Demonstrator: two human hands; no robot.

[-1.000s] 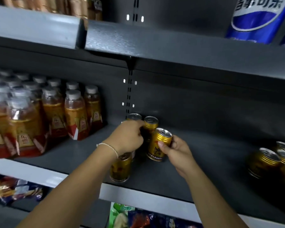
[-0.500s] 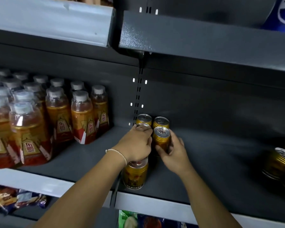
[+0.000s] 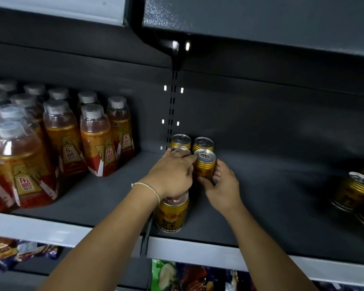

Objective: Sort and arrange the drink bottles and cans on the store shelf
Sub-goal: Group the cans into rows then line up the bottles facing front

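Head view: bottles (image 3: 97, 139) at the shelf's left carry red-and-gold labels reading 东鹏; the front can (image 3: 172, 215) has print too blurred to read. Both forearms reach onto the shelf (image 3: 282, 206). The right hand (image 3: 223, 185) wraps its fingers round an upright gold can (image 3: 205, 164). The left hand (image 3: 172, 175) curls over the neighbouring can (image 3: 180, 151), just before two rear cans (image 3: 203, 143).
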